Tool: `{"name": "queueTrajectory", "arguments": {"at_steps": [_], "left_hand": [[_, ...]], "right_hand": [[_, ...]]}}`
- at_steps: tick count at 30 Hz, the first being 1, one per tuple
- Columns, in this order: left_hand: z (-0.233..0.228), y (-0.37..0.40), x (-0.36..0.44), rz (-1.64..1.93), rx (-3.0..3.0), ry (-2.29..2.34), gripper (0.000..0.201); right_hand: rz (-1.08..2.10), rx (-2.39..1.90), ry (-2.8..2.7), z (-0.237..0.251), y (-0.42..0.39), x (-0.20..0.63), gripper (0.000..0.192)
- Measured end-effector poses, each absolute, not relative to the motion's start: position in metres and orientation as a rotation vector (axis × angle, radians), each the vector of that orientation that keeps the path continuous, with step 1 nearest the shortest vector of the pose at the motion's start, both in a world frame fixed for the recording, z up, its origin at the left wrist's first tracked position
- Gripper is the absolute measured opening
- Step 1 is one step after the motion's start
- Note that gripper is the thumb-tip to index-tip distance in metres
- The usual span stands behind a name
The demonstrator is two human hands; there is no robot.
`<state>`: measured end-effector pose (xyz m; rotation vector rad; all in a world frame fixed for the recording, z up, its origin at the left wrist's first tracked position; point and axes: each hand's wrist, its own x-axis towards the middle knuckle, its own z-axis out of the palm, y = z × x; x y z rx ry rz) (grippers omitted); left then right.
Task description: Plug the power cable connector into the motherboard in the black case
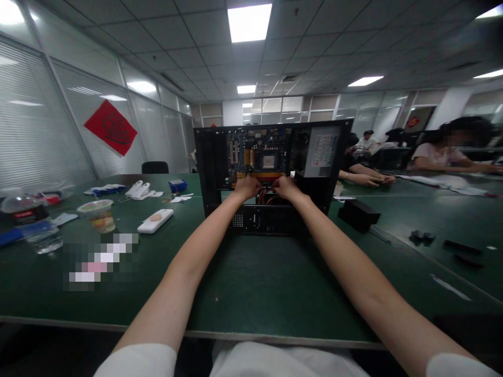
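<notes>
An open black computer case (212, 173) stands on the green table in front of me, its inside facing me. Inside it a motherboard (239, 144) shows a square processor (269, 161) and orange slots along its lower edge. A silver power supply (321, 152) fills the upper right corner. Both arms reach into the case. My left hand (248, 188) is closed at the board's lower edge, fingertips pinched. Opposite it, my right hand (285, 187) is pinched too. Reddish cables (266, 198) hang between and below the fingers. What each pinch holds is too small to tell.
To the left are a cup with a lid (100, 215), a white power bank (155, 221), a clear cup (42, 238) and a blue box (177, 186). A black box (359, 214) and small black parts (422, 237) lie right. Other people sit beyond, one with forearms (365, 178) on the table.
</notes>
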<state>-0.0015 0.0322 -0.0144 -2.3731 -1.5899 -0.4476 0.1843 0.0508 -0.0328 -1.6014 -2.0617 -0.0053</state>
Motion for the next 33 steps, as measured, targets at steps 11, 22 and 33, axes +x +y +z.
{"name": "queueTrajectory", "arguments": {"at_steps": [11, 22, 33], "left_hand": [[-0.009, 0.029, 0.004, -0.435, -2.379, -1.59, 0.031], [-0.002, 0.02, 0.01, -0.402, -2.386, -1.646, 0.033], [-0.001, 0.022, 0.01, -0.394, -2.355, -1.643, 0.033]], "right_hand": [[0.039, -1.605, -2.028, -0.031, 0.051, 0.188, 0.02], [-0.001, -1.62, -2.031, -0.029, 0.042, 0.185, 0.021], [-0.048, -1.674, -2.043, -0.029, 0.05, 0.183, 0.023]]}}
